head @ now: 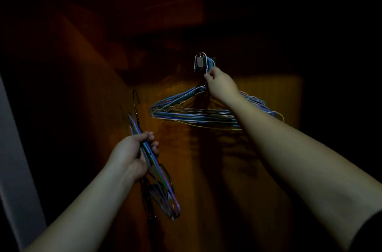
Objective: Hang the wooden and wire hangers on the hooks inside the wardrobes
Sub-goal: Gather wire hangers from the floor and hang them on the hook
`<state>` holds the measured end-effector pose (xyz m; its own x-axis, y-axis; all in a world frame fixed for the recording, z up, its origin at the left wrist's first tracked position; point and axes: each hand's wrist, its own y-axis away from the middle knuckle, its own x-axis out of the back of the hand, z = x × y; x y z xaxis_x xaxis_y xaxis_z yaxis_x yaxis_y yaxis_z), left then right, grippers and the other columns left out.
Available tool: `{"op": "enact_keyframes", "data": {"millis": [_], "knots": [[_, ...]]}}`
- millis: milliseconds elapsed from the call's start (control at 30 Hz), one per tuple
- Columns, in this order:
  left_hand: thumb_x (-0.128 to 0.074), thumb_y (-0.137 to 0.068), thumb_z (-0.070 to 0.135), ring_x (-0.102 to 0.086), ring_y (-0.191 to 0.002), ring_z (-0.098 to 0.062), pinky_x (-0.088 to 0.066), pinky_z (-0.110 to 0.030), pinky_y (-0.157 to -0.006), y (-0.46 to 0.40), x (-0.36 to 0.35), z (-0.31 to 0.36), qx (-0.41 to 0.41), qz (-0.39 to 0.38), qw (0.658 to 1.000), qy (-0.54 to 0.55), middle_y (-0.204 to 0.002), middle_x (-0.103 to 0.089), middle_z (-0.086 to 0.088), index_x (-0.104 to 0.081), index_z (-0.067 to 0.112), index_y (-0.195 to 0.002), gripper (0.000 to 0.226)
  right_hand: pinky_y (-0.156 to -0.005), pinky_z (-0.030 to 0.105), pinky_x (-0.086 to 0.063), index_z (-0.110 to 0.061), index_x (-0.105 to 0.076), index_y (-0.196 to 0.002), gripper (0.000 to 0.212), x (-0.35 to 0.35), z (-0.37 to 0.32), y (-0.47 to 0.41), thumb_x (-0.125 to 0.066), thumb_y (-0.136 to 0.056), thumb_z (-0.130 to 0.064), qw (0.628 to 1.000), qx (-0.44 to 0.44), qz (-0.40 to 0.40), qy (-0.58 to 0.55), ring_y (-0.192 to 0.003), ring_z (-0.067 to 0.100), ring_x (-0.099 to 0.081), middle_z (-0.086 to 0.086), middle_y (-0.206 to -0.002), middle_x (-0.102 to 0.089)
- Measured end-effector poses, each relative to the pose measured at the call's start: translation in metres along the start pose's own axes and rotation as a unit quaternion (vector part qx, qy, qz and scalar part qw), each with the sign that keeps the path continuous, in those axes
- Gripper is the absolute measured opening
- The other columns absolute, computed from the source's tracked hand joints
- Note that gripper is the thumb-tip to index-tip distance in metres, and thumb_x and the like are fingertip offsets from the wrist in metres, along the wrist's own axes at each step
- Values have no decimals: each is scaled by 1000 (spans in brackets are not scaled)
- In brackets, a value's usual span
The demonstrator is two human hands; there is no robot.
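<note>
since the wardrobe [258,148] is dim and only its back panel catches light, i work mostly by feel here. the panel lies straight beyond both my hands, brown wood, lit in a patch behind the right one.

the hung bunch of wire hangers [186,114] spreads below and to both sides of my right hand [221,84], blue and pale wires fanned out, their necks gathered just above my knuckles onto the metal hook [200,62]. right hand: fingers curled, pinching the twisted necks just under the hook. whether the newest neck is fully over the hook's lip i cannot tell; the fingers cover it.

the spare bundle of wire hangers [157,171] runs through my left hand [134,154], purple, green and dark wires, hook ends sticking up past my fingertips, shoulders trailing down below my wrist. left hand: closed round that bundle, firm. no wooden hangers are in sight.

judgement on the step: seat the necks before letting go.
- push the pinched necks toward the panel until they drop behind the lip.
- ease the pinch slowly; if the fan sags or tilts, re-seat.
- keep the left bundle low and away from the hung fan, since loose wire ends snag easily.
- next, draw one hanger at a time from the left bundle.
</note>
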<state>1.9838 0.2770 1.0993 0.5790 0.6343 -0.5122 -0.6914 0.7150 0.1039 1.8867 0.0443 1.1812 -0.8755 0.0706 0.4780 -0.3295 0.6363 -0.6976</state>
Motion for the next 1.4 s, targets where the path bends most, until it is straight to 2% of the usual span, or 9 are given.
{"op": "enact_keyframes", "data": {"millis": [100,167,233,300,733,933,1233,1333,1400], "knots": [[-43,-101,9,-50,-45,-10,-39,-14,-34,-1,3,-2,6,4,1000,7,-67,-48,-2,-56,4,-87,20,-60,32,-39,-15,-56,-107,23,-6,6,5,-43,-102,-34,1000,6,16,2,-78,21,-57,4,-88,-61],[-43,-101,9,-50,-47,-11,-39,-14,-34,-2,4,-3,9,6,1000,6,-67,-49,-2,-56,4,-90,18,-75,40,-49,-14,-60,-108,26,-9,10,7,-44,-101,-35,999,13,32,12,-91,23,-58,6,-98,-62],[-42,-101,9,-48,-53,-11,-40,-14,-35,0,4,-5,10,9,1000,-1,-68,-49,-2,-56,4,-87,20,-91,45,-47,-15,-61,-114,31,-10,12,8,-43,-101,-37,998,13,38,44,-106,25,-54,7,-111,-60],[-41,-102,9,-46,-58,-12,-39,-13,-35,2,3,-6,9,10,1000,-3,-69,-48,-2,-55,3,-85,22,-97,44,-43,-16,-60,-117,33,-10,13,8,-42,-102,-39,997,9,42,67,-112,25,-50,6,-116,-58],[-42,-101,9,-47,-56,-12,-40,-14,-35,5,6,-7,15,2,1000,-5,-69,-49,-2,-55,3,-86,21,-95,42,-39,-12,-62,-115,38,-3,9,0,-44,-100,-42,993,-12,29,111,-114,27,-49,9,-118,-56],[-42,-101,8,-49,-41,-9,-38,-13,-34,3,7,-8,21,-5,1000,-6,-66,-48,-2,-55,3,-83,23,-93,42,-43,-13,-64,-110,40,-2,8,-1,-45,-99,-45,992,-17,22,123,-111,28,-51,9,-114,-59],[-42,-101,8,-50,-33,-8,-37,-12,-34,8,20,-10,35,-21,999,-9,-59,-49,-2,-55,3,-82,24,-91,44,-41,-13,-62,-111,42,-2,5,4,-49,-96,-50,986,-20,54,154,-111,32,-52,11,-114,-59],[-42,-101,8,-51,-34,-9,-38,-11,-35,13,31,-14,46,-29,998,-15,-52,-52,-1,-56,3,-83,23,-93,42,-38,-11,-59,-111,36,-7,-5,29,-52,-96,-43,989,1,98,114,-114,32,-49,12,-118,-55],[-43,-101,9,-52,-36,-9,-39,-12,-36,17,42,-17,53,-39,998,-23,-51,-54,0,-57,4,-84,22,-87,37,-39,-9,-61,-105,29,-17,-13,57,-52,-97,-36,996,24,75,37,-106,28,-53,10,-108,-57]]}}
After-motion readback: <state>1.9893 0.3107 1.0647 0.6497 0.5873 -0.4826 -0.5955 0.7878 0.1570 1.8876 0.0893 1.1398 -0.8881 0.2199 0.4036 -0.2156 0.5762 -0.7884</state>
